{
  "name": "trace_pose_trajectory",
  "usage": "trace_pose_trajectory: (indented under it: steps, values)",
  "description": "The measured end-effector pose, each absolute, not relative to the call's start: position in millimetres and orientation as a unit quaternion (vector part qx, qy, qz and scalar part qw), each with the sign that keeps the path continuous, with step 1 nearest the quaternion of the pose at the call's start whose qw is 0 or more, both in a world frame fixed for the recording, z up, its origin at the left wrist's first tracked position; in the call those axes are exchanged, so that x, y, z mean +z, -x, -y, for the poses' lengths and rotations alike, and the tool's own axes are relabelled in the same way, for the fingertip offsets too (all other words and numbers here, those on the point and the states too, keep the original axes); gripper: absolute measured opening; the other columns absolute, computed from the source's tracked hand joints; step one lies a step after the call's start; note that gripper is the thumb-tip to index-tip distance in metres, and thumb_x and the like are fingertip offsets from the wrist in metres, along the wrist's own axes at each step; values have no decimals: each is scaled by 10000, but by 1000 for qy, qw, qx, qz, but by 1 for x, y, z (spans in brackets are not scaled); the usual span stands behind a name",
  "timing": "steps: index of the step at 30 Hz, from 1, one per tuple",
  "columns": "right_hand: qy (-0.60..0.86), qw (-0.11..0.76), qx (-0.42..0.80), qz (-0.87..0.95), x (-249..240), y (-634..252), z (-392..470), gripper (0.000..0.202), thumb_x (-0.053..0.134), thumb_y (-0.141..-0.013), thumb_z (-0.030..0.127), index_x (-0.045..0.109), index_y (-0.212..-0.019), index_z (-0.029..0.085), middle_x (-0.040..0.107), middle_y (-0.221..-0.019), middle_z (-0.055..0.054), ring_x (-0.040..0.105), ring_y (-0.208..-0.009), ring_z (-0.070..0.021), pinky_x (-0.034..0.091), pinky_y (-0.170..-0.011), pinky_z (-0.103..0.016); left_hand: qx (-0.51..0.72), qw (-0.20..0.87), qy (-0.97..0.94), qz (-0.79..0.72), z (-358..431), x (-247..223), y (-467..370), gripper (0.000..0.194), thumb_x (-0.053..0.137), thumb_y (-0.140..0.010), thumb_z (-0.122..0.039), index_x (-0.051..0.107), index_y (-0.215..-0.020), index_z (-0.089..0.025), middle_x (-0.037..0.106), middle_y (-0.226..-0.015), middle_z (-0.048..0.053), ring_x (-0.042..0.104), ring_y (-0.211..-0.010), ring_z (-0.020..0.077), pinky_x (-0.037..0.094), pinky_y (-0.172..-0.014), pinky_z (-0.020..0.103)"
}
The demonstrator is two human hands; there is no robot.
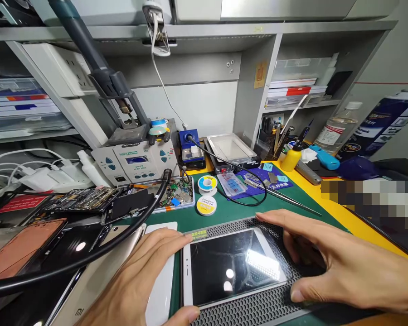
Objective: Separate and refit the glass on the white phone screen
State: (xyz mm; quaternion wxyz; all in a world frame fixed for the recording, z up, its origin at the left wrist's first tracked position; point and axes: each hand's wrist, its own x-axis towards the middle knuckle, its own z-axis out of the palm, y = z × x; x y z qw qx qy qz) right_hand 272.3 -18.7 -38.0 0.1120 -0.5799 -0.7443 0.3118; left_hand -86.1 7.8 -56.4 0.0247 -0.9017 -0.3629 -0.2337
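A white-framed tablet (224,271) lies screen up on a black honeycomb non-slip pad (245,310). Its dark screen reflects the lights, and crack-like lines run across it. My left hand (139,276) is at the tablet's left side, fingers stretched towards the upper left corner and thumb by the lower left one. Across from it, my right hand (336,258) spans the right end of the pad, its thumb well apart from its fingers. The right fingertips reach the pad's far edge, and the thumb is over the near part. Whether either hand presses on anything is unclear.
Phones, one gold-backed (98,271), lie left under a thick black hose (122,249). Behind stand a hot-air station (139,160), a parts tray (177,194), solder spools (206,205) and a flat heating plate (231,151). Tweezers (292,199), bottles and a spray can (381,122) are right.
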Motion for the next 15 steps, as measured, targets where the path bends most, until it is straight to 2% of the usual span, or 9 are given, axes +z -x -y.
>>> trace_pose_trajectory:
  steps: [3, 7, 11, 15]
  values:
    - [578, 105, 288, 756, -41, -273, 16, 899, 817, -711, 503, 372, -1491, 446, 544, -1424, -2, 584, -1193, -338, 558, -931, -361, -208, 67, 914, 342, -11, -61, 93, 777, 748, -716, -447, 455, -1406, -242, 647, -1315, 61, 620, -1195, 265, 564, -985, 317]
    - [574, 97, 270, 767, -47, -275, 15, 884, 790, -742, 539, 340, -1500, 470, 503, -1477, 17, 571, -1224, -333, 534, -989, -394, -162, 131, 903, 377, -5, -72, 103, 800, 682, -769, -567, 446, -1453, -224, 564, -1433, 104, 576, -1271, 325, 567, -987, 443]
    - [571, 93, 262, 772, -51, -276, 17, 862, 766, -774, 533, 311, -1505, 483, 534, -1439, 18, 627, -1122, -287, 579, -907, -353, -133, 138, 903, 385, 2, -79, 108, 814, 657, -792, -569, 413, -1489, -227, 511, -1489, 94, 532, -1317, 344, 568, -975, 490]
    - [560, 129, 244, 781, -54, -276, 18, 846, 799, -749, 506, 375, -1481, 480, 594, -1366, 8, 672, -983, -250, 606, -811, -318, -159, 131, 906, 370, 1, -77, 105, 796, 668, -787, -539, 436, -1472, -206, 523, -1477, 69, 509, -1338, 289, 471, -1096, 421]
